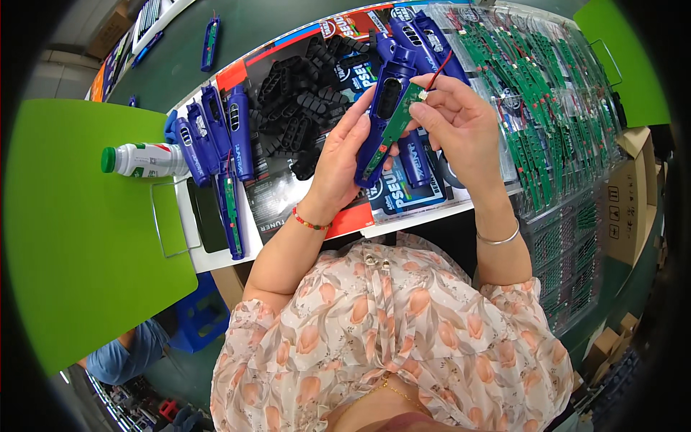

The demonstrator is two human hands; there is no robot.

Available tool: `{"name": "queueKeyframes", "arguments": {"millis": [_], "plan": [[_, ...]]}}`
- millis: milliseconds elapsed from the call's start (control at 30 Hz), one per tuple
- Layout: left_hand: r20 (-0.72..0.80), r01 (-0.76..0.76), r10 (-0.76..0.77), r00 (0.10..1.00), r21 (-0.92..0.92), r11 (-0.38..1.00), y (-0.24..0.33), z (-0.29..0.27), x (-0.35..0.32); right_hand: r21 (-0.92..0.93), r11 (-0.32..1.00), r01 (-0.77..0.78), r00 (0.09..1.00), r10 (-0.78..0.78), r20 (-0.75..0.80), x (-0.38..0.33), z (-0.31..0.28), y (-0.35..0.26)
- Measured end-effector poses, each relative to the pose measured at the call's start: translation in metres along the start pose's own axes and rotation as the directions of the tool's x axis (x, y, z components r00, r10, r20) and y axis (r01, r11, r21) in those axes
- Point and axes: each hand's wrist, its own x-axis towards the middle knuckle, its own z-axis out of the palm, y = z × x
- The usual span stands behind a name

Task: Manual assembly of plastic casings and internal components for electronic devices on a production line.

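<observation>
My left hand (338,162) grips a long blue plastic housing (383,108) with an oval slot, held tilted above the table. My right hand (461,119) pinches a narrow green circuit board (396,124) with a white connector and a red and black wire (440,66), laying it along the housing. A red bead bracelet is on my left wrist, a silver bangle on my right.
Several finished blue housings (216,133) lie at the left beside a white bottle with a green cap (140,160). A heap of black plastic parts (299,108) sits behind my hands. Clear trays of green circuit boards (547,93) fill the right. A green panel (79,230) is on the left.
</observation>
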Motion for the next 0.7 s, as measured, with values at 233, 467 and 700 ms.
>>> {"name": "queueKeyframes", "arguments": {"millis": [233, 467, 700], "plan": [[0.002, -0.018, 0.017, 1.0, 0.082, 0.996, -0.0002, -0.0006, -0.0005, 0.046, 0.998, -0.047, 0.998, 0.045, 0.042, 0.0059, -0.0027, 0.006], [-0.04, 0.005, -0.001, 0.999, 0.102, 0.995, -0.0046, 0.0003, -0.003, -0.01, 0.992, -0.129, 0.99, 0.129, 0.059, 0.0078, -0.0001, 0.0073], [-0.026, 0.006, -0.002, 1.0, 0.133, 0.991, -0.0044, -0.0024, -0.0032, -0.068, 0.994, -0.08, 0.997, 0.081, 0.01, 0.0053, 0.0035, 0.0091]]}}
